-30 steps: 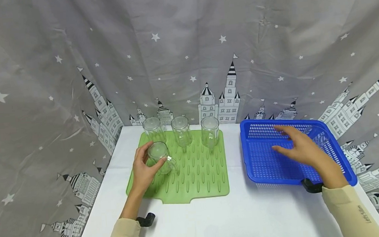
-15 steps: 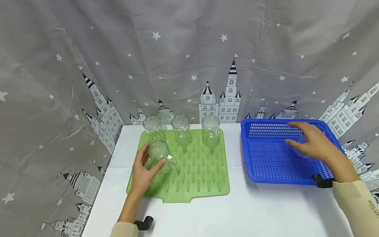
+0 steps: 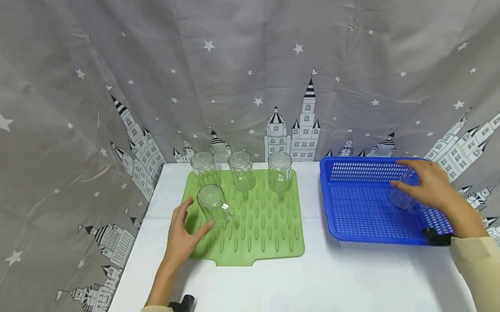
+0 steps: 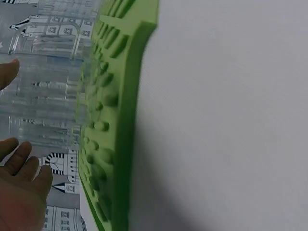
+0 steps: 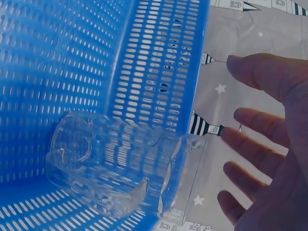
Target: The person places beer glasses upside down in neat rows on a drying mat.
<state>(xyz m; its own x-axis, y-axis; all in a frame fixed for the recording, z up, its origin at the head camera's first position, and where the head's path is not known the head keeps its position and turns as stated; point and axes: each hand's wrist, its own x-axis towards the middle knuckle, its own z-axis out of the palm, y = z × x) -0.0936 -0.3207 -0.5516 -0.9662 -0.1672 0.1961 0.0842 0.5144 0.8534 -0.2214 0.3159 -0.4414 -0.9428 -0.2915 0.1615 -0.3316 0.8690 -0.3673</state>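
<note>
My left hand (image 3: 181, 235) is spread beside the nearest clear glass mug (image 3: 219, 213) on the green ridged mat (image 3: 274, 248). In the left wrist view a gap shows between its fingers (image 4: 29, 168) and the glass. This mug stands upright with its handle towards the front right. Over the right end of the blue perforated basket (image 3: 363, 216) is my right hand (image 3: 430, 187), thumb and fingers apart. A glass mug (image 5: 115, 159) lies tilted in the basket, its rim end at the side wall. The right fingers (image 5: 255, 149) are clear of it and hold nothing.
Behind the near mug, a row of three glass mugs stands along the mat's back: left mug (image 3: 205, 166), middle mug (image 3: 241, 171), right mug (image 3: 279, 171). A white cloth (image 3: 286, 293) covers the table. A grey castle-print curtain (image 3: 235, 70) hangs close behind.
My left hand has loosened from the near mug and drawn back to the lower left. My right hand has shifted right across the basket, uncovering more of the tilted mug.
</note>
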